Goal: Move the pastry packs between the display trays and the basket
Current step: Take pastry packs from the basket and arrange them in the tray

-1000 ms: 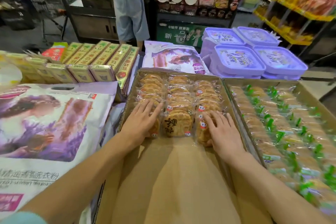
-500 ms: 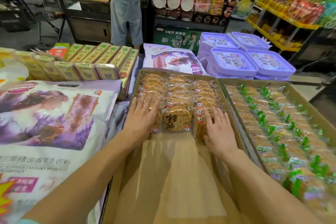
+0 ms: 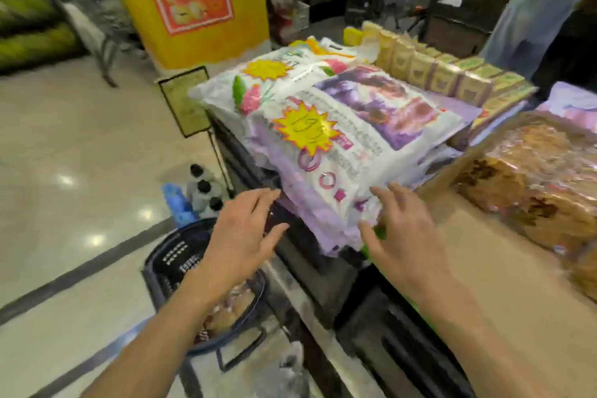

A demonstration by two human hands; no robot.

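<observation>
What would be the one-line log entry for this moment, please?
hands: left open, empty, above basket | right open, empty | basket: holds pastry packs | tray: near part bare

handwritten "19" on yellow starburst tag (image 3: 305, 133) on lavender bag (image 3: 355, 139), rest too blurred to read

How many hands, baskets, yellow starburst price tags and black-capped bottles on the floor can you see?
Hands: 2, the left hand and the right hand
Basket: 1
Yellow starburst price tags: 2
Black-capped bottles: 3
Total: 8
</observation>
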